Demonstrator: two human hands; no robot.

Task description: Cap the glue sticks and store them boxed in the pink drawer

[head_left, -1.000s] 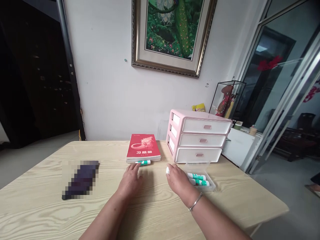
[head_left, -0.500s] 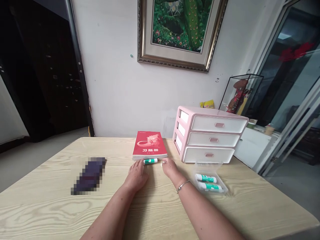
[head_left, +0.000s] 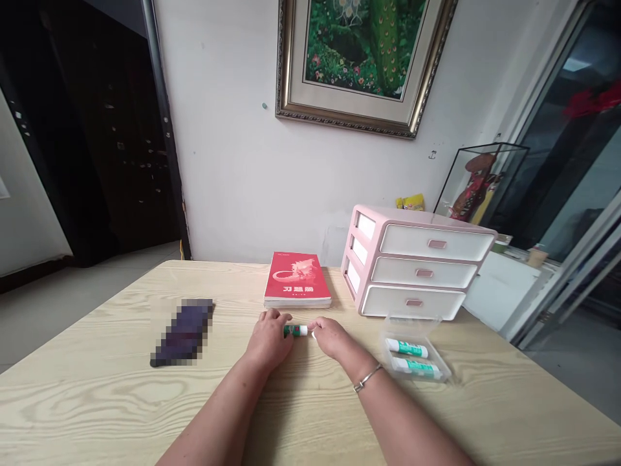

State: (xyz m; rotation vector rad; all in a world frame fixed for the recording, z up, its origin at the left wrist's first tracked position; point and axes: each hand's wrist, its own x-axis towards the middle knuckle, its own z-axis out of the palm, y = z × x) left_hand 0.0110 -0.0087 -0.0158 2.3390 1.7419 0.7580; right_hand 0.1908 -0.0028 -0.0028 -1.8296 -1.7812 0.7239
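Table [head_left: 87, 408], pale wood grain, stands against a white wall. Items on it, largest first: a pink-and-white three-drawer organizer [head_left: 414, 265]; a red paperback book [head_left: 297, 279]; a clear plastic box [head_left: 388, 343] holding two green-and-white glue sticks [head_left: 406, 348]; and a dark object [head_left: 183, 331], blurred beyond identification. The left hand [head_left: 268, 340] and right hand [head_left: 332, 340] meet just in front of the book, both curled closed, one at each end of a third glue stick [head_left: 295, 331] held level between them. A small white piece shows at the right fingertips [head_left: 324, 338]; whether it is a cap cannot be determined. Step in hand, as judged: two-handed work on this stick. Next move calls for keeping both ends aligned.
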